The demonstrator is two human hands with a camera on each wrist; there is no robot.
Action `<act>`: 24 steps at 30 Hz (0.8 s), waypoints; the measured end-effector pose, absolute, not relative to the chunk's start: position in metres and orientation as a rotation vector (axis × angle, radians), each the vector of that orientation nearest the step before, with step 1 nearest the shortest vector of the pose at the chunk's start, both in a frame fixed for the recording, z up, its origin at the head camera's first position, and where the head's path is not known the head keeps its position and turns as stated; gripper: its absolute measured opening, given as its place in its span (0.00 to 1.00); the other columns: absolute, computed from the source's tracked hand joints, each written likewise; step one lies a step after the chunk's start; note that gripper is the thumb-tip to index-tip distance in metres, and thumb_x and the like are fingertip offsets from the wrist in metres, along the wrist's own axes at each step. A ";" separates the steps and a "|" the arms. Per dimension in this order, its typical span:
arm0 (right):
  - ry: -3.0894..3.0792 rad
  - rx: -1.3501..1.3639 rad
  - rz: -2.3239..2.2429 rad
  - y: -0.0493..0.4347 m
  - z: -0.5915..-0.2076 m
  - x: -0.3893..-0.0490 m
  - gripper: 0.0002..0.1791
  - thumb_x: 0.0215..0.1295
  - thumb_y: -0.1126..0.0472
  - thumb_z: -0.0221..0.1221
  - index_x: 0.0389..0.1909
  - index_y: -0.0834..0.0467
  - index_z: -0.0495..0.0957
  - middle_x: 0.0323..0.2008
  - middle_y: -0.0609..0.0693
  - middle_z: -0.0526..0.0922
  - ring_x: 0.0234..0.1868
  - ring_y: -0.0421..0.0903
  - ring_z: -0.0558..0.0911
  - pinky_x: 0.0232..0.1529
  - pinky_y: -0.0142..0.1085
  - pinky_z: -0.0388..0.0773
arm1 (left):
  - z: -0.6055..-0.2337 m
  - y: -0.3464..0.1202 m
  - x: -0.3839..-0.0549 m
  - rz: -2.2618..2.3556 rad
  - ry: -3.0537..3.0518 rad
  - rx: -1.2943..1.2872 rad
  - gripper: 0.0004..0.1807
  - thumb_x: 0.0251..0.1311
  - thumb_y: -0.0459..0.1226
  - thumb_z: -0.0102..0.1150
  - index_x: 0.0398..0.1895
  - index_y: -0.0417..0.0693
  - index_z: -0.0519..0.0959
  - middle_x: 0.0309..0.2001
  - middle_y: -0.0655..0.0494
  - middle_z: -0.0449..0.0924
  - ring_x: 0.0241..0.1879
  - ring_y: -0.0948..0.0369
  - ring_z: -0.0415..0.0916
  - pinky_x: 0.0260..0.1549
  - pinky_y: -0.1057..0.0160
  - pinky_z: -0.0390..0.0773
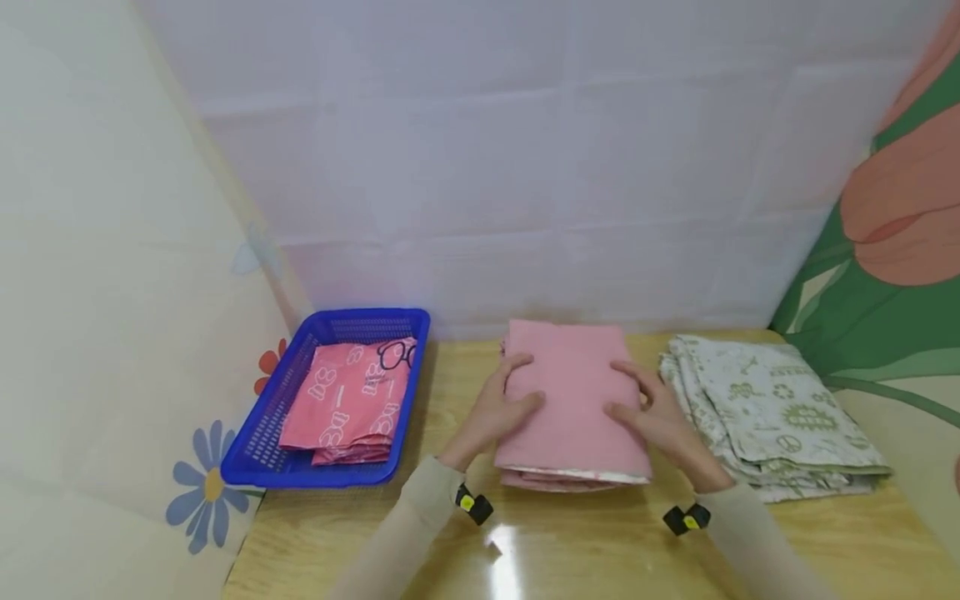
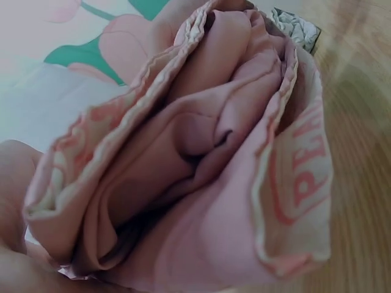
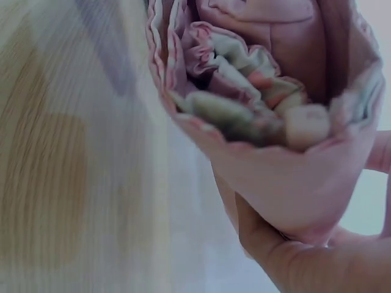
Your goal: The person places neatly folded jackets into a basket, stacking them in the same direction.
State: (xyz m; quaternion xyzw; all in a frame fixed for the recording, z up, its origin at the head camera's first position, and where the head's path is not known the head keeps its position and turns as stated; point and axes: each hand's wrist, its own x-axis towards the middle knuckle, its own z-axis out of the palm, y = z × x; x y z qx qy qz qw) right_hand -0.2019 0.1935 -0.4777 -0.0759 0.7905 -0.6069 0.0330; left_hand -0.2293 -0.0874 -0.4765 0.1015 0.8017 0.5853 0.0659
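A folded pink cloth (image 1: 566, 392) is held between both hands, over the middle of the wooden table in the head view. My left hand (image 1: 501, 412) grips its left side, thumb and a finger reaching onto the pink face. On the opposite side my right hand (image 1: 654, 417) grips it in the same way. The left wrist view looks into the layered end of the cloth (image 2: 208, 195), where a pale lining with red print shows at the edges. Several inner folds of the cloth (image 3: 287, 183) show in the right wrist view, beside the right thumb.
A blue plastic basket (image 1: 234, 467) stands at the left, with a folded pink-red printed cloth (image 1: 345, 400) inside. To the right lies a folded white cloth with green print (image 1: 787, 408). A pale hanging sheet (image 1: 525, 167) borders the back of the wooden table (image 1: 600, 550).
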 end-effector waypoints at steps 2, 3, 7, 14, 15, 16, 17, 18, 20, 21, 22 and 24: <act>2.423 -0.233 -1.891 0.189 -0.476 -0.201 0.42 0.70 0.66 0.67 0.82 0.59 0.61 0.82 0.73 0.51 0.68 0.83 0.71 0.48 0.56 0.89 | -0.473 -0.093 -0.228 1.766 2.428 0.322 0.36 0.64 0.43 0.71 0.76 0.62 0.71 0.78 0.40 0.66 0.66 0.40 0.73 0.62 0.37 0.79; 2.410 -0.231 -1.905 0.187 -0.475 -0.201 0.42 0.70 0.66 0.67 0.82 0.59 0.61 0.82 0.73 0.51 0.68 0.83 0.71 0.48 0.56 0.89 | -0.471 -0.096 -0.227 1.766 2.435 0.329 0.36 0.64 0.43 0.71 0.76 0.62 0.71 0.79 0.40 0.66 0.68 0.40 0.72 0.64 0.36 0.77; 2.387 -0.252 -1.938 0.179 -0.471 -0.201 0.42 0.69 0.65 0.68 0.81 0.59 0.62 0.82 0.72 0.52 0.66 0.82 0.74 0.46 0.53 0.90 | -0.461 -0.108 -0.223 1.750 2.474 0.310 0.36 0.64 0.43 0.71 0.76 0.63 0.72 0.78 0.40 0.66 0.67 0.40 0.72 0.63 0.35 0.77; 2.277 -0.315 -1.965 0.165 -0.467 -0.200 0.42 0.72 0.61 0.66 0.83 0.57 0.60 0.83 0.70 0.51 0.68 0.75 0.74 0.47 0.47 0.90 | -0.454 -0.132 -0.216 1.789 2.450 0.270 0.34 0.66 0.42 0.70 0.75 0.63 0.73 0.80 0.40 0.62 0.65 0.42 0.73 0.58 0.43 0.82; 2.249 -0.331 -1.985 0.163 -0.466 -0.200 0.41 0.73 0.62 0.66 0.83 0.58 0.59 0.83 0.70 0.51 0.67 0.74 0.75 0.47 0.47 0.90 | -0.453 -0.134 -0.215 1.797 2.441 0.263 0.33 0.66 0.43 0.70 0.75 0.63 0.73 0.80 0.40 0.62 0.64 0.42 0.74 0.56 0.45 0.83; 2.239 -0.341 -1.998 0.160 -0.466 -0.200 0.41 0.73 0.63 0.66 0.83 0.58 0.60 0.82 0.70 0.51 0.66 0.73 0.75 0.48 0.47 0.89 | -0.452 -0.137 -0.214 1.802 2.441 0.256 0.33 0.66 0.43 0.70 0.74 0.63 0.73 0.79 0.40 0.62 0.62 0.43 0.74 0.55 0.47 0.83; 2.226 -0.355 -2.008 0.158 -0.465 -0.200 0.41 0.73 0.63 0.65 0.82 0.58 0.60 0.82 0.70 0.52 0.66 0.73 0.76 0.48 0.47 0.89 | -0.452 -0.140 -0.214 1.808 2.440 0.250 0.33 0.66 0.42 0.69 0.74 0.63 0.74 0.79 0.40 0.63 0.60 0.44 0.76 0.53 0.49 0.83; 2.213 -0.371 -2.019 0.156 -0.465 -0.200 0.40 0.73 0.64 0.65 0.82 0.59 0.60 0.82 0.70 0.52 0.65 0.73 0.76 0.48 0.47 0.89 | -0.451 -0.143 -0.213 1.815 2.440 0.244 0.32 0.66 0.42 0.69 0.74 0.63 0.74 0.78 0.39 0.63 0.59 0.45 0.77 0.51 0.51 0.84; 2.192 -0.390 -2.038 0.152 -0.464 -0.201 0.40 0.73 0.66 0.64 0.82 0.60 0.60 0.81 0.70 0.53 0.65 0.73 0.76 0.48 0.46 0.89 | -0.450 -0.148 -0.213 1.830 2.445 0.235 0.32 0.66 0.41 0.69 0.73 0.63 0.74 0.76 0.38 0.66 0.57 0.46 0.78 0.50 0.52 0.84; 2.180 -0.394 -2.049 0.150 -0.463 -0.201 0.40 0.72 0.66 0.64 0.82 0.60 0.60 0.81 0.70 0.53 0.65 0.73 0.75 0.48 0.46 0.89 | -0.449 -0.150 -0.212 1.827 2.461 0.229 0.31 0.66 0.41 0.70 0.73 0.62 0.75 0.76 0.38 0.67 0.56 0.47 0.78 0.50 0.53 0.84; 2.165 -0.400 -2.059 0.147 -0.463 -0.201 0.40 0.72 0.67 0.63 0.82 0.61 0.60 0.81 0.70 0.53 0.66 0.73 0.75 0.49 0.46 0.89 | -0.448 -0.152 -0.211 1.825 2.472 0.223 0.31 0.66 0.41 0.70 0.73 0.62 0.75 0.75 0.38 0.68 0.56 0.47 0.79 0.50 0.53 0.84; 2.141 -0.397 -2.070 0.143 -0.461 -0.202 0.40 0.72 0.68 0.63 0.82 0.61 0.60 0.81 0.70 0.53 0.67 0.74 0.74 0.50 0.47 0.89 | -0.446 -0.156 -0.211 1.818 2.495 0.215 0.31 0.65 0.41 0.70 0.73 0.62 0.76 0.74 0.38 0.70 0.55 0.48 0.79 0.50 0.53 0.84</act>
